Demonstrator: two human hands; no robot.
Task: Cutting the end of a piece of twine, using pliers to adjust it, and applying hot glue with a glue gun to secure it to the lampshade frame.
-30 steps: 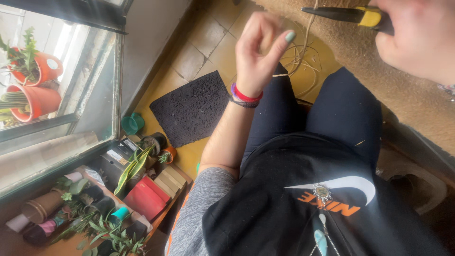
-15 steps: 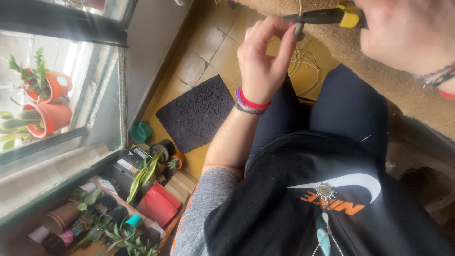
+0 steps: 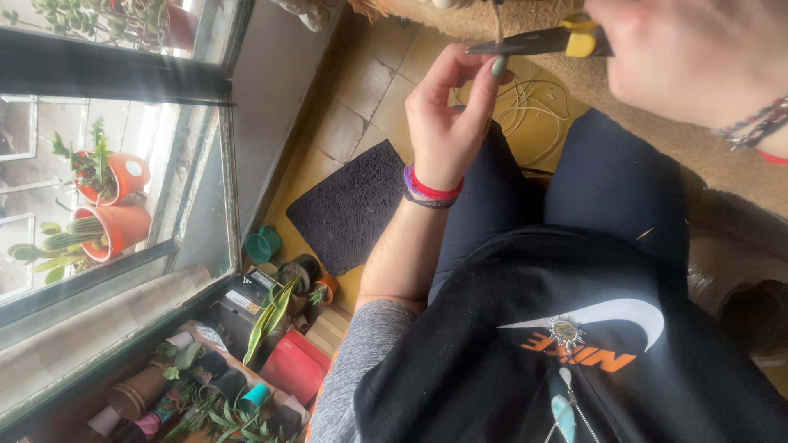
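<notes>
My left hand (image 3: 447, 115) is raised in front of me, with bracelets at the wrist and green-painted nails. Its thumb and forefinger pinch together just under the tip of a pair of pliers (image 3: 533, 41). The pliers have dark jaws and a yellow-and-black handle. My right hand (image 3: 689, 57), at the top right, grips that handle. A thin pale strand (image 3: 497, 20) hangs down from above and meets the plier jaws and my left fingertips. I sit with my knees in dark trousers below both hands.
A dark doormat (image 3: 353, 205) lies on the yellow tiled floor. Loose pale wire (image 3: 533, 107) is coiled by my knee. Small pots, plants and a red box (image 3: 295, 369) crowd the lower left. Orange plant pots (image 3: 115, 221) stand behind the window glass.
My left hand has moved up and right until its fingertips meet the plier tip. The pliers have come closer, and the view has shifted slightly.
</notes>
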